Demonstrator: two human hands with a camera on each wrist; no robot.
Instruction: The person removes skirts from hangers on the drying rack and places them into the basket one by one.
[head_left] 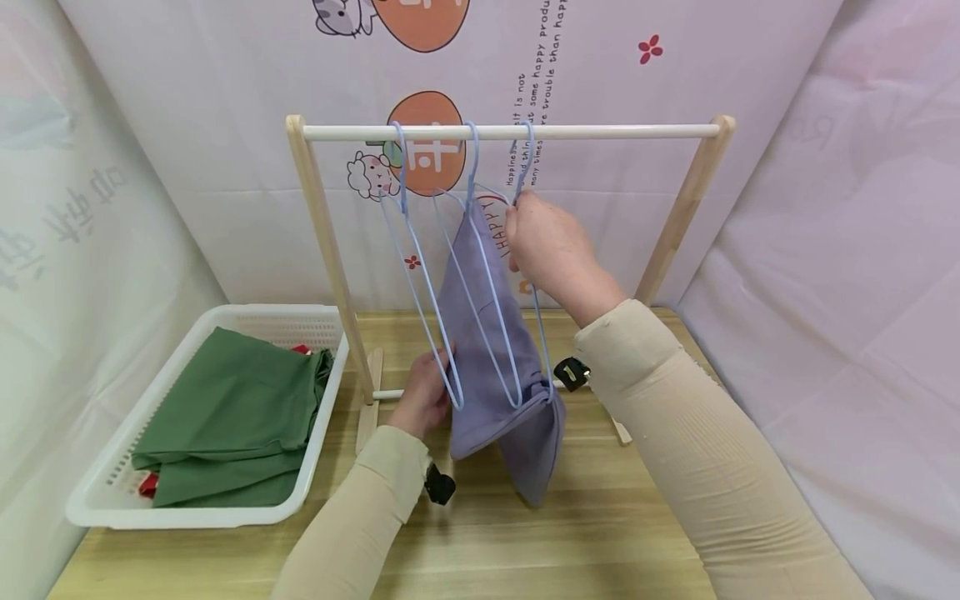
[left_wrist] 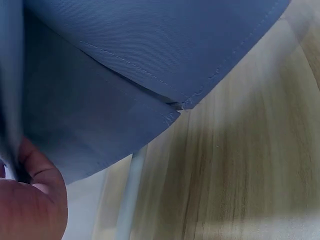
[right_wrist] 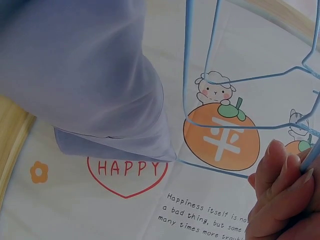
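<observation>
A purple-grey cloth (head_left: 487,333) with stitched hems hangs over the rightmost of the light-blue hangers (head_left: 543,333), its kind unclear. My right hand (head_left: 551,246) grips that hanger just below its hook, which sits over the rail of the rack. In the right wrist view, the fingers (right_wrist: 280,192) curl round the hanger's neck. Lower down, my left hand (head_left: 423,396) is at the left edge of the cloth. The left wrist view shows its thumb (left_wrist: 42,167) pinching a fold of that cloth; the other fingers are mostly hidden.
Two bare hangers (head_left: 431,292) hang left of the cloth on the white rail (head_left: 622,132) of a wooden rack (head_left: 322,225). On the table (head_left: 600,533) at left stands a white basket (head_left: 90,500) holding green cloth (head_left: 232,400) and some red cloth. Printed sheets form the walls.
</observation>
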